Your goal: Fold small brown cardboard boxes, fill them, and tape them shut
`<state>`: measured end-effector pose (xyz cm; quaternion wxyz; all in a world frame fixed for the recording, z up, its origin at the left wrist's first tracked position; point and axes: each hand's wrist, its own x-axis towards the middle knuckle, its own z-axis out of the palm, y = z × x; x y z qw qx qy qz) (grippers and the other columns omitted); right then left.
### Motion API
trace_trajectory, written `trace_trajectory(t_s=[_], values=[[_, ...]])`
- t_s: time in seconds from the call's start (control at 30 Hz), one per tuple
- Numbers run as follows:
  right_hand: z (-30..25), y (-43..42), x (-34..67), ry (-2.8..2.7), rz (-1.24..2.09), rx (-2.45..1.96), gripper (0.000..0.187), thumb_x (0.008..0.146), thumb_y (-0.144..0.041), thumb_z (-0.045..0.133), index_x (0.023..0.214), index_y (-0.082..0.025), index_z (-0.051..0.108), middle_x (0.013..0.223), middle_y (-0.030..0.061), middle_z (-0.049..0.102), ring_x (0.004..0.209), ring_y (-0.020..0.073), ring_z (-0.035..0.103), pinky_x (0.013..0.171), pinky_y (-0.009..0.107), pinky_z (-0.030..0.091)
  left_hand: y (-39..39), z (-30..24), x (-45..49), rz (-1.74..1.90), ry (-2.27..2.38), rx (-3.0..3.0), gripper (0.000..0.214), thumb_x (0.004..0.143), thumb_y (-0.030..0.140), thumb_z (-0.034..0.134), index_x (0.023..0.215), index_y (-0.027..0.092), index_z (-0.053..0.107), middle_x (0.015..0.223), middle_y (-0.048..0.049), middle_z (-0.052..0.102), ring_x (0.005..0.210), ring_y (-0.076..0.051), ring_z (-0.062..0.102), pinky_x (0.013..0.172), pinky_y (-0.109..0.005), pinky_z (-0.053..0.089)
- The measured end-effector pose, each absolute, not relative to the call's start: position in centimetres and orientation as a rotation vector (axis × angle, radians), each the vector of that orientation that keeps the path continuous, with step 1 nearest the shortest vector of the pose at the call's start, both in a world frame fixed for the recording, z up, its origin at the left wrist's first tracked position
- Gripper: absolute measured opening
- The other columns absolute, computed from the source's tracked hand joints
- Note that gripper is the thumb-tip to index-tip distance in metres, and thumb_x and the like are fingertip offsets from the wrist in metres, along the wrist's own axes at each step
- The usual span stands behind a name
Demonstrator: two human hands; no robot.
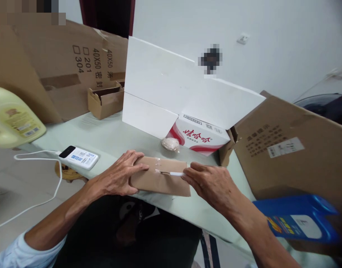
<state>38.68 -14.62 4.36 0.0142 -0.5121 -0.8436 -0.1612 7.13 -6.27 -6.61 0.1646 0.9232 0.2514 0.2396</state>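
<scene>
A small brown cardboard box (173, 185) lies at the near edge of the table, with clear tape (157, 165) across its top. My left hand (124, 173) grips the box's left end, thumb on top and fingers around the side. In my right hand (208, 180) is a slim knife with a white handle (176, 174), pinched between thumb and fingers. Its thin blade points left and meets the box top beside the tape. Just beyond the box sits a small pale bundle in clear plastic (171, 144).
White boards (156, 78) stand behind a red-and-white carton (205, 136). Left are an open cardboard tray (104, 102), a yellow jug (14, 119) and a white device (80, 157) with a cable. A blue bottle (299, 219) and a large carton (293, 149) occupy the right.
</scene>
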Motion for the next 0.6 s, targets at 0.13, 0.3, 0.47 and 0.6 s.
trace_trajectory(t_s=[0.13, 0.3, 0.47, 0.6], values=[[5.0, -15.5, 39.6, -2.531, -0.308, -1.533, 0.048, 0.120, -0.046, 0.037, 0.097, -0.024, 0.074, 0.082, 0.0023, 0.067, 0.065, 0.0149, 0.060, 0.058, 0.032, 0.029, -6.3, -6.5, 7.1, 0.696, 0.721, 2.623, 0.080, 0.069, 0.017, 0.091, 0.144, 0.024, 0.066, 0.160, -0.0191, 0.048, 0.144, -0.044, 0.048, 0.118, -0.065, 0.047], [3.7, -16.0, 39.5, -2.456, -0.287, -1.479, 0.037, 0.119, -0.039, 0.038, 0.106, -0.022, 0.067, 0.091, 0.0036, 0.070, 0.071, 0.0164, 0.063, 0.059, 0.031, 0.034, -6.4, -6.4, 7.0, 0.703, 0.725, 2.628, 0.083, 0.068, 0.027, 0.097, 0.144, 0.024, 0.064, 0.160, -0.0188, 0.048, 0.144, -0.044, 0.047, 0.119, -0.065, 0.047], [2.2, -15.4, 37.9, -2.536, -0.528, -1.387, 0.027, 0.117, -0.029, 0.045, 0.102, -0.022, 0.066, 0.088, 0.0021, 0.072, 0.073, 0.0166, 0.064, 0.064, 0.031, 0.035, -6.5, -6.2, 7.1, 0.701, 0.724, 2.644, 0.082, 0.068, 0.020, 0.095, 0.144, 0.022, 0.064, 0.160, -0.0198, 0.048, 0.143, -0.043, 0.048, 0.118, -0.063, 0.048], [2.0, -14.7, 36.8, -2.564, -0.735, -1.339, 0.026, 0.114, -0.018, 0.050, 0.093, -0.023, 0.066, 0.083, 0.0030, 0.071, 0.073, 0.0181, 0.060, 0.068, 0.034, 0.033, -6.6, -6.2, 7.1, 0.716, 0.727, 2.649, 0.081, 0.068, 0.019, 0.092, 0.144, 0.023, 0.063, 0.160, -0.0190, 0.047, 0.144, -0.043, 0.047, 0.117, -0.062, 0.049]])
